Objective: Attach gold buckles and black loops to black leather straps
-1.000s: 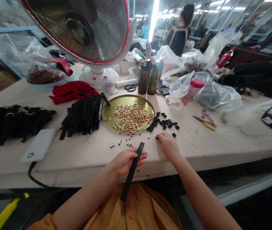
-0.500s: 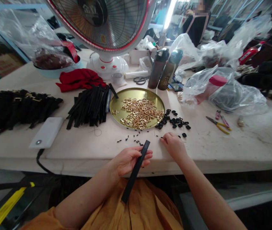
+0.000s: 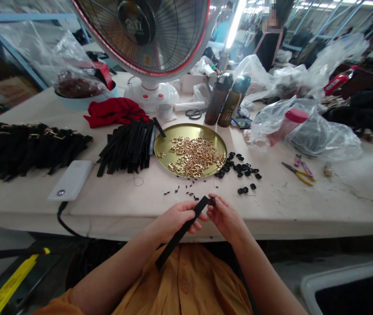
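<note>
My left hand [image 3: 177,219] pinches a flat black strap [image 3: 180,234], which slants from my lap up toward the table's front edge. Close by its upper end, my right hand [image 3: 224,217] holds a small black piece [image 3: 211,201] between thumb and fingers; its exact shape is partly hidden. Whether that piece touches the strap, I cannot tell. Beyond my hands a round gold tray [image 3: 163,161] carries a heap of gold buckles [image 3: 196,156]. Black ring-like pieces [image 3: 245,169] lie to the right of the tray, and tiny black bits [image 3: 190,194] are scattered in front of it.
Left of the tray are a pile of black straps [image 3: 127,146], a white power bank [image 3: 71,181] with a cable and a heap of buckled black straps [image 3: 25,146]. A fan [image 3: 150,89], two bottles [image 3: 217,100] and scissors [image 3: 194,114] stand behind. Yellow-handled pliers [image 3: 299,174] lie right.
My right hand has come left from the table to the strap's upper end, bringing the small black piece. The strap has tilted a little further over in my left hand.
</note>
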`<control>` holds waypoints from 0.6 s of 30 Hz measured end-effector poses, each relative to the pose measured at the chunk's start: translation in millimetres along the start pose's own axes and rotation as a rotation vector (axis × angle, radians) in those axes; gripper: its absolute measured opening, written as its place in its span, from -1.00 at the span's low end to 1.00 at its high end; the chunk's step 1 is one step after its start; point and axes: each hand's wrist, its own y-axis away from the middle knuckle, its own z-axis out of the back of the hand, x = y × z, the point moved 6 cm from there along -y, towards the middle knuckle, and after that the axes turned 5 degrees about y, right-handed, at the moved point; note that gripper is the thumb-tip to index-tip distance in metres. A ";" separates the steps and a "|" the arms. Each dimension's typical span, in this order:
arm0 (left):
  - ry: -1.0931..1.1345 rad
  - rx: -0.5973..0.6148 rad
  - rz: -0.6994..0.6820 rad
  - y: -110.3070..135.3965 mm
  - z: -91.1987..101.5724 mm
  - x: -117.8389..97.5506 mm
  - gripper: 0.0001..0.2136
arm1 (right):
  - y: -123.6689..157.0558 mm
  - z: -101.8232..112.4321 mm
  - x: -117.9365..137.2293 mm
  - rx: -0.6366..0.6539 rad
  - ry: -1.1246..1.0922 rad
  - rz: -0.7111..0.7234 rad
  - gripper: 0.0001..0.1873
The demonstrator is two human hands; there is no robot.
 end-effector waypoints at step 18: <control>-0.606 -0.260 -0.271 0.8 5.9 -2.8 -0.79 | 13.3 -6.5 -11.8 -0.131 -0.195 -0.038 -0.77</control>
